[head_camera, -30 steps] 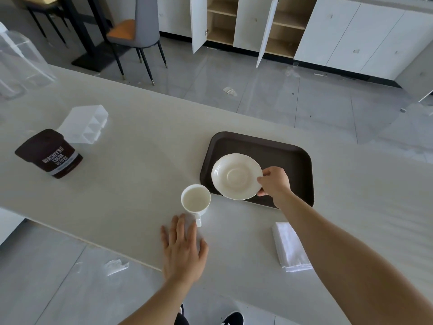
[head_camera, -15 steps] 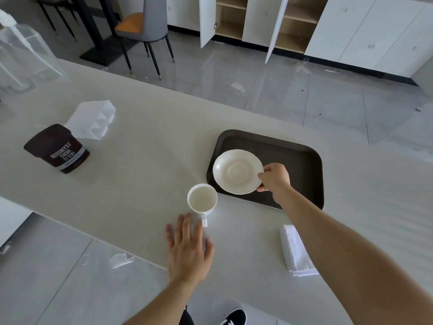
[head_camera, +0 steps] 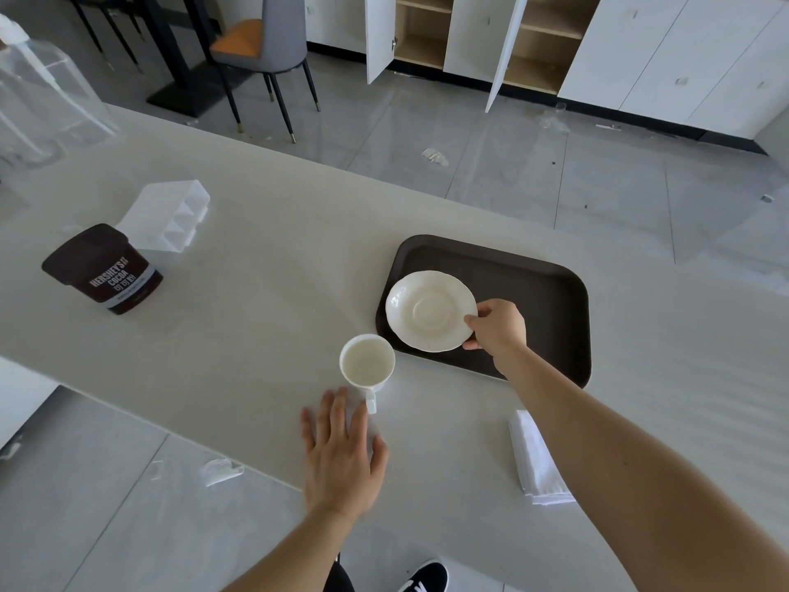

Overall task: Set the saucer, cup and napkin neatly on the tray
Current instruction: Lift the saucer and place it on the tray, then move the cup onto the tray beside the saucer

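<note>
Grey floor tiles and white cabinets with open doors lie beyond the long pale stone counter [head_camera: 264,267] I stand at. Far left on it stands a clear plastic container [head_camera: 47,100], then a dark brown Hershey's cocoa tub [head_camera: 104,271] lying tilted, with a white plastic moulded insert [head_camera: 168,215] just behind it. Further right, near the counter's near edge, my left hand [head_camera: 341,457] is spread flat with fingers apart, holding nothing; its fingertips are just beside the handle of the small white ceramic cup [head_camera: 368,364], though I cannot tell whether they touch it. That cup stands upright on the counter, just outside the left near corner of the dark brown rectangular plastic tray [head_camera: 550,292]. Over the tray's left part is the round cream saucer with a scalloped rim [head_camera: 430,310], its right edge pinched between the thumb and fingers of my right hand [head_camera: 497,326]; whether it rests on the tray or is slightly lifted I cannot tell. Nearer me, partly hidden by my right forearm, a folded white cloth napkin [head_camera: 536,461] lies on the counter, apart from the tray.
</note>
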